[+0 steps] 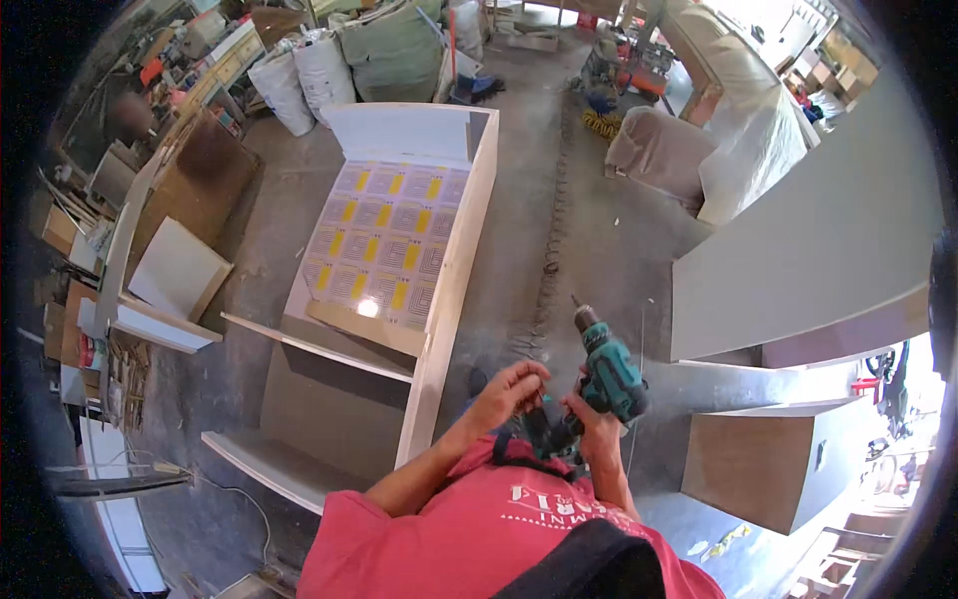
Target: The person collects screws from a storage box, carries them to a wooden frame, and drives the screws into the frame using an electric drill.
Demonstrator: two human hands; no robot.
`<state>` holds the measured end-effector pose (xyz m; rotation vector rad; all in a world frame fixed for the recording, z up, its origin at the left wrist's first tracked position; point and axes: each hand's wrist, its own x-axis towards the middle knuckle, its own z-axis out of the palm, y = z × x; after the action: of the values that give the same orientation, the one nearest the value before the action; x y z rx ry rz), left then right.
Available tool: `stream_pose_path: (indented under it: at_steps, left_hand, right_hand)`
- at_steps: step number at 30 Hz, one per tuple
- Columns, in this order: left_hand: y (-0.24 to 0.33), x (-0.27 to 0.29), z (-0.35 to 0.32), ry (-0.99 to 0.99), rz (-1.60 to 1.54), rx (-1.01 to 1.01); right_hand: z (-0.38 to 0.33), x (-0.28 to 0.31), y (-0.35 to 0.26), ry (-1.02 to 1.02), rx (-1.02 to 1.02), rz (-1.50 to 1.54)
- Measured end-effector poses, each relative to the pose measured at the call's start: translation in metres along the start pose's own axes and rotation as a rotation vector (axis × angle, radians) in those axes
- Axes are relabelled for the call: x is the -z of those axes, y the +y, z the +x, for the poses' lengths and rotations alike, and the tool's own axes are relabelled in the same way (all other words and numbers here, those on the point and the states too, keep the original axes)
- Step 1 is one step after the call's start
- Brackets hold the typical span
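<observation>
The right hand point(599, 427) is wrapped around the handle of a green and black drill point(614, 377). The drill is up in the air over the floor point(521, 170), in front of the person's red shirt point(459, 534). Its thin tip points away from the person and a bit to the left.

The left hand point(507, 395) is just beside the drill. Its fingers are bent in near the thumb. I cannot tell if they pinch some small thing.

To the left of the hands, a long open cabinet point(446, 309) lies on the floor. A board splits it across. In its far part is a shiny sheet point(384, 240) with yellow blocks and dark lines. Past the hands, a curly hose point(551, 275) runs along the floor, to the right of the cabinet's long right edge.

Near the floor's right edge are a big pale cabinet point(798, 230) and a smaller brown and white box point(743, 464). Toward the floor's far left corner stand white sacks point(311, 80) and a big green sack point(389, 60).
</observation>
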<state>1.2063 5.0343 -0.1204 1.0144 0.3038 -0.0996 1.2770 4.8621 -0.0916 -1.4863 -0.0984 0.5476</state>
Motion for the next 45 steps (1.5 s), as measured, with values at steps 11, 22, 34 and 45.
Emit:
stream_pose_path:
  at_steps: [11,22,34,45]
  left_hand:
    - [0.094,0.052,0.213,0.169,-0.621,0.110]
    - [0.136,0.048,0.434,0.531,-0.498,0.149]
    - [0.260,0.081,0.614,0.520,-0.198,0.090]
    - [0.329,0.169,0.761,0.482,-0.001,-0.138]
  right_hand:
    - [0.207,-0.014,-0.065,0.045,0.005,0.115]
    - [0.495,0.050,-0.136,-0.215,0.069,-0.064]
    - [0.715,-0.001,-0.186,-0.323,0.012,-0.255]
    - [0.874,-0.061,-0.200,-0.269,0.015,-0.370]
